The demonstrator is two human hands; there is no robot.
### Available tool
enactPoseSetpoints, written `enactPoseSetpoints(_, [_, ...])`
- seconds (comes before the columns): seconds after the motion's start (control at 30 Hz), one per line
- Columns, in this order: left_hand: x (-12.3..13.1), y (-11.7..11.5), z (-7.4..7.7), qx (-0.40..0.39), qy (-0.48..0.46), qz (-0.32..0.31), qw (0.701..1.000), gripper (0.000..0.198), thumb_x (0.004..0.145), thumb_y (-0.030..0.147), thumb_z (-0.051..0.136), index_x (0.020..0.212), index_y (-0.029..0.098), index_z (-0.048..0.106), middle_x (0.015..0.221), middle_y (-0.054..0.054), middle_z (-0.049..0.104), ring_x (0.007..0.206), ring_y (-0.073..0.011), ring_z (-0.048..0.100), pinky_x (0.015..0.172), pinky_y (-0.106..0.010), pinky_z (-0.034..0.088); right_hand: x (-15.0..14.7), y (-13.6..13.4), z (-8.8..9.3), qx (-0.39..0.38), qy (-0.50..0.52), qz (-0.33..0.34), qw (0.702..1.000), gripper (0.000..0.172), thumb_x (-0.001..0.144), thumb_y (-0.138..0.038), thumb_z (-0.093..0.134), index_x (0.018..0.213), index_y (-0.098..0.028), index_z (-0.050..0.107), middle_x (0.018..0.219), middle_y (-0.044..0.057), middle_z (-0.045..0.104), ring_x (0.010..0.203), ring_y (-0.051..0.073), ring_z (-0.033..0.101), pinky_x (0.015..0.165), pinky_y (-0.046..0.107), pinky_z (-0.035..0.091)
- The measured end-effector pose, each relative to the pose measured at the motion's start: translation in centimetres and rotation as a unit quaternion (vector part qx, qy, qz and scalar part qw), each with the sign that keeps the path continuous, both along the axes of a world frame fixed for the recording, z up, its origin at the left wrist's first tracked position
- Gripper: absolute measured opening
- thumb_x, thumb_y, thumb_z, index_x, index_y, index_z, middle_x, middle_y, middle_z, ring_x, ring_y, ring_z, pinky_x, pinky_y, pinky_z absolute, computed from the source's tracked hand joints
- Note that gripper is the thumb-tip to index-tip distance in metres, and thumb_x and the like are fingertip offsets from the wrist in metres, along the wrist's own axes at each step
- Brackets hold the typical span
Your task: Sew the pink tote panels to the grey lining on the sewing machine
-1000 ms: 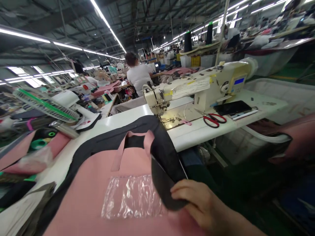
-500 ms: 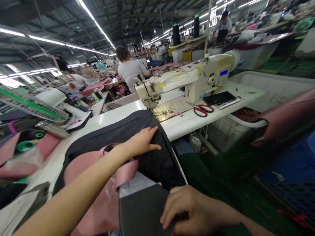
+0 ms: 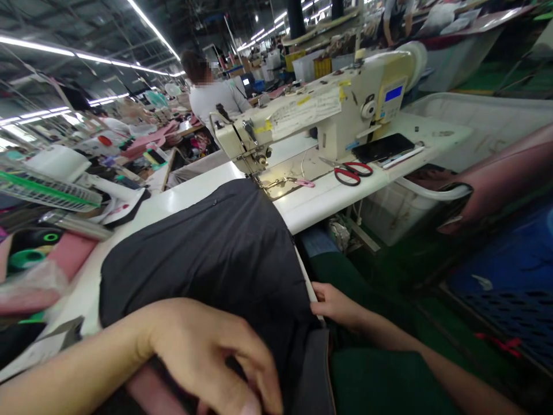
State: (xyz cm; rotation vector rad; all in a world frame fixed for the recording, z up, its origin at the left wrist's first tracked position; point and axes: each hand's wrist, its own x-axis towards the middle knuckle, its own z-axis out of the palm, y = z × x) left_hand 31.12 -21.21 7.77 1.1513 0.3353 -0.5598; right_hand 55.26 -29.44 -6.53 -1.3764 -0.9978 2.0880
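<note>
A large black fabric piece [image 3: 207, 248] lies spread over the near left of the white sewing table, its far end close under the sewing machine's needle area. My right hand [image 3: 332, 302] pinches the right edge of this fabric at the table's front edge. Low in the middle, my left hand [image 3: 211, 351] is curled downward above the near part, fingers bent and slightly blurred; whatever they close on is hidden. Partly covered by my left arm is a pink piece [image 3: 151, 389]. A dark grey panel [image 3: 317, 369] shows beside my lap.
The white sewing machine [image 3: 311, 109] stands across the table. Red-handled scissors [image 3: 348, 173], a black phone [image 3: 382, 148] and a small pink-handled tool [image 3: 305, 183] lie near it. Green and pink materials [image 3: 30, 259] are at left; a white bin [image 3: 384, 213] stands at right.
My left hand has come back from the black fabric toward me and curled. My right hand has moved forward to the fabric's edge. The pink piece and grey panel have shifted nearer, uncovering more black fabric.
</note>
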Motion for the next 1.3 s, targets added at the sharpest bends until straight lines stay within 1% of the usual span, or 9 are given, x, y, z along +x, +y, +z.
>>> enactPoseSetpoints(0.03, [0.4, -0.8, -1.1, 0.024, 0.038, 0.052, 0.998, 0.05, 0.087, 0.052, 0.059, 0.128, 0.023, 0.059, 0.121, -0.01, 0.065, 0.092, -0.023, 0.069, 0.075, -0.033, 0.058, -0.3, -0.4, 0.2, 0.02, -0.004, -0.004, 1.0, 0.031, 0.07, -0.031, 0.072, 0.099, -0.017, 0.071, 0.093, 0.004, 0.074, 0.09, 0.024, 0.069, 0.087, 0.039, 0.053])
enactPoseSetpoints(0.1, [1.3, -2.5, -3.8, 0.209, 0.09, 0.195, 0.954, 0.05, 0.09, 0.045, 0.054, 0.134, 0.023, 0.051, 0.124, -0.011, 0.061, 0.085, -0.0204, 0.067, 0.072, -0.034, 0.059, -0.9, -1.0, 0.6, 0.052, -0.006, -0.021, 0.998, 0.029, 0.073, -0.036, 0.072, 0.095, -0.017, 0.072, 0.091, 0.003, 0.074, 0.09, 0.024, 0.068, 0.087, 0.038, 0.053])
enactPoseSetpoints(0.2, [2.9, -4.6, -7.2, 0.442, 0.047, 0.284, 0.85, 0.056, 0.085, 0.035, 0.066, 0.136, 0.021, 0.049, 0.133, -0.011, 0.05, 0.115, -0.023, 0.057, 0.105, -0.04, 0.05, -1.2, -1.6, 1.0, 0.041, 0.034, -0.035, 0.998, 0.034, 0.074, -0.042, 0.074, 0.097, -0.017, 0.072, 0.09, 0.003, 0.073, 0.088, 0.023, 0.067, 0.083, 0.038, 0.053])
enactPoseSetpoints(0.27, [4.0, -5.5, -8.5, 0.478, 0.012, 0.297, 0.827, 0.054, 0.085, 0.03, 0.067, 0.135, 0.019, 0.05, 0.13, -0.011, 0.049, 0.119, -0.0227, 0.053, 0.109, -0.04, 0.047, -1.2, -1.9, 1.2, 0.02, 0.061, -0.046, 0.997, 0.038, 0.073, -0.044, 0.076, 0.099, -0.017, 0.071, 0.089, 0.003, 0.072, 0.085, 0.023, 0.067, 0.08, 0.037, 0.053])
enactPoseSetpoints(0.5, [6.3, -7.5, -11.4, 0.565, 0.003, 0.405, 0.719, 0.023, 0.093, 0.025, 0.055, 0.112, 0.02, 0.067, 0.097, -0.006, 0.058, 0.091, -0.0181, 0.056, 0.081, -0.033, 0.052, -1.0, -2.3, 1.5, -0.033, 0.088, -0.061, 0.994, 0.046, 0.073, -0.045, 0.078, 0.108, -0.018, 0.067, 0.088, 0.002, 0.071, 0.082, 0.021, 0.067, 0.076, 0.033, 0.052])
enactPoseSetpoints(0.63, [6.5, -7.4, -12.4, 0.53, -0.021, 0.468, 0.707, 0.015, 0.093, 0.023, 0.057, 0.099, 0.02, 0.07, 0.094, -0.004, 0.06, 0.089, -0.0139, 0.058, 0.078, -0.026, 0.05, -0.9, -2.3, 1.5, -0.015, 0.083, -0.054, 0.995, 0.045, 0.075, -0.045, 0.077, 0.109, -0.018, 0.067, 0.091, 0.002, 0.071, 0.086, 0.021, 0.066, 0.077, 0.032, 0.051])
enactPoseSetpoints(1.07, [6.5, -6.4, -12.0, 0.594, -0.079, 0.406, 0.69, 0.014, 0.097, 0.021, 0.047, 0.096, 0.018, 0.061, 0.094, -0.003, 0.06, 0.089, -0.0136, 0.057, 0.082, -0.027, 0.049, -1.2, -2.0, 2.9, 0.087, 0.019, -0.028, 0.996, 0.03, 0.089, -0.046, 0.058, 0.099, -0.02, 0.066, 0.092, 0.001, 0.066, 0.088, 0.02, 0.058, 0.079, 0.031, 0.044])
enactPoseSetpoints(1.17, [6.6, -6.4, -11.9, 0.596, -0.077, 0.402, 0.691, 0.017, 0.098, 0.021, 0.045, 0.098, 0.018, 0.062, 0.095, -0.004, 0.06, 0.09, -0.0145, 0.057, 0.083, -0.028, 0.05, -0.5, -1.8, 2.5, 0.118, -0.017, -0.01, 0.993, 0.02, 0.088, -0.036, 0.053, 0.089, -0.019, 0.064, 0.087, 0.001, 0.063, 0.082, 0.018, 0.055, 0.077, 0.03, 0.044])
enactPoseSetpoints(1.3, [6.8, -6.8, -11.7, 0.589, -0.081, 0.42, 0.686, 0.019, 0.097, 0.02, 0.046, 0.101, 0.018, 0.064, 0.095, -0.005, 0.059, 0.089, -0.0147, 0.055, 0.081, -0.028, 0.049, 1.2, -0.7, 1.1, 0.137, -0.018, 0.047, 0.989, 0.016, 0.08, -0.026, 0.045, 0.072, -0.018, 0.057, 0.071, -0.001, 0.056, 0.065, 0.015, 0.048, 0.062, 0.026, 0.041])
